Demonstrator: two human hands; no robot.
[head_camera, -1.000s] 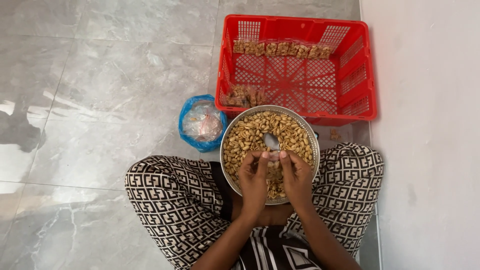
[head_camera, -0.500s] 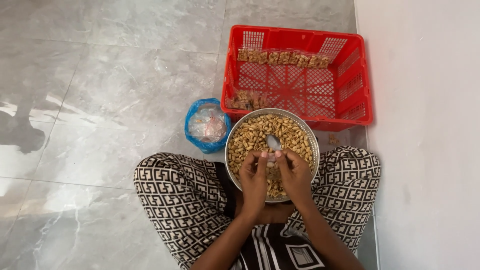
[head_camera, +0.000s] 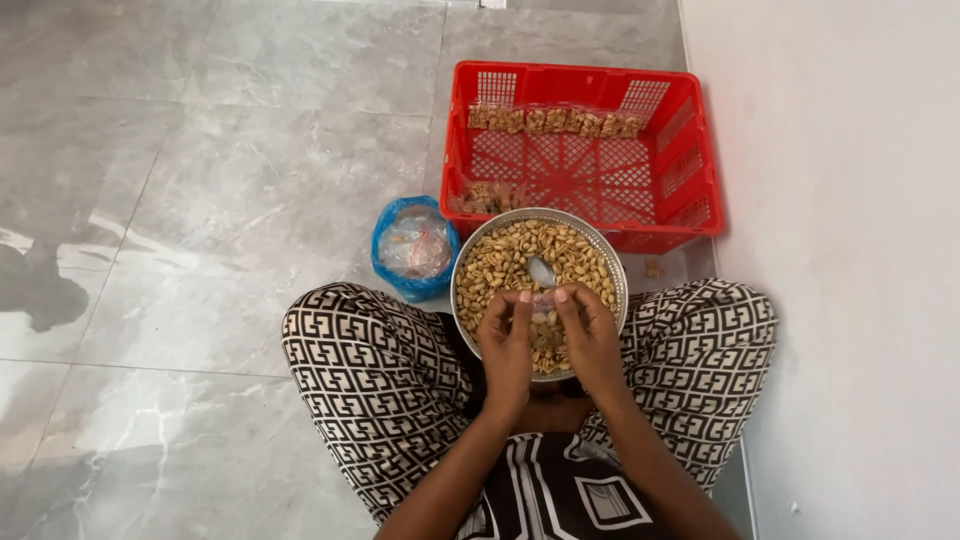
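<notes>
- Pinching a small clear packet (head_camera: 543, 303) between them: left hand (head_camera: 507, 345) and right hand (head_camera: 590, 335), fingertips pressed together, lower centre of frame.
- Metal bowl (head_camera: 610, 270) of peanuts (head_camera: 500, 265), spoon (head_camera: 541, 271) inside, beneath the hands.
- Blue bag (head_camera: 413, 247), left of bowl.
- Red basket (head_camera: 585, 165), upper centre, holding filled packets (head_camera: 553, 121).

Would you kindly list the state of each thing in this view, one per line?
Round metal bowl: nearly full of peanuts, resting on the lap.
Metal spoon: lying on the peanuts.
Red plastic crate: open, holding small packets along two sides.
Blue plastic bag: open.
Left hand: fingers pinching a small clear bag.
Right hand: same.
</notes>
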